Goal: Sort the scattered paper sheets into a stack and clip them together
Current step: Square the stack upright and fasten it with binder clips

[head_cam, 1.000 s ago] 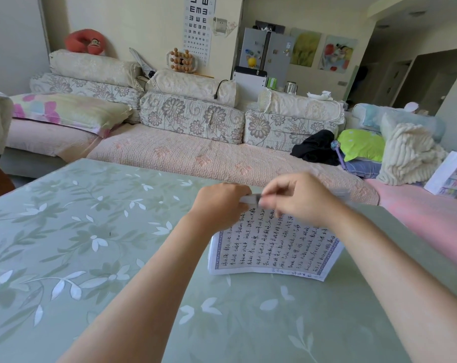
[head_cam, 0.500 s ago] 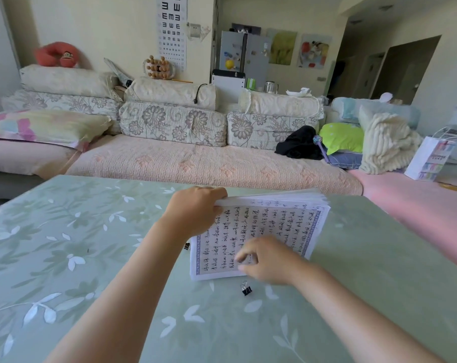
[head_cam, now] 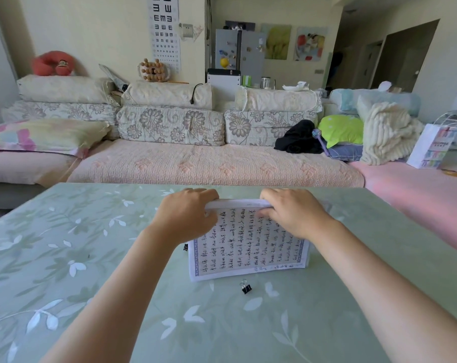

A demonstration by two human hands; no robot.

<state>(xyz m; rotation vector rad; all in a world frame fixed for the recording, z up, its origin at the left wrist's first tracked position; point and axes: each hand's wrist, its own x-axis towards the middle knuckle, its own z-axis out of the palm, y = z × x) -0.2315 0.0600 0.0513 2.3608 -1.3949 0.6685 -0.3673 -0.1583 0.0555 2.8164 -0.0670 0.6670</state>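
Paper stack (head_cam: 248, 247): on the green leaf-patterned table (head_cam: 91, 258), near edge down on the tabletop, far edge raised off it, handwritten page facing the camera.
Left hand (head_cam: 188, 216): at 10 o'clock of the stack, fingers curled over the far edge, gripping the left corner.
Right hand (head_cam: 292, 213): at 2 o'clock of the stack, fingers hooked over the far edge, thumb pressed on the written face, gripping the right corner.
Between the hands: a short strip of the far edge showing at 12 o'clock.
Binder clip (head_cam: 245, 286): black with silver loops, on the table at 6 o'clock of the stack, just beside the near edge, not touching the paper, well apart from both hands.
Dark piece (head_cam: 186, 247): at 9 o'clock of the stack, against its left edge below the left wrist, mostly hidden; cannot tell what.
Sofa (head_cam: 209, 166): beyond the table at 12 o'clock.
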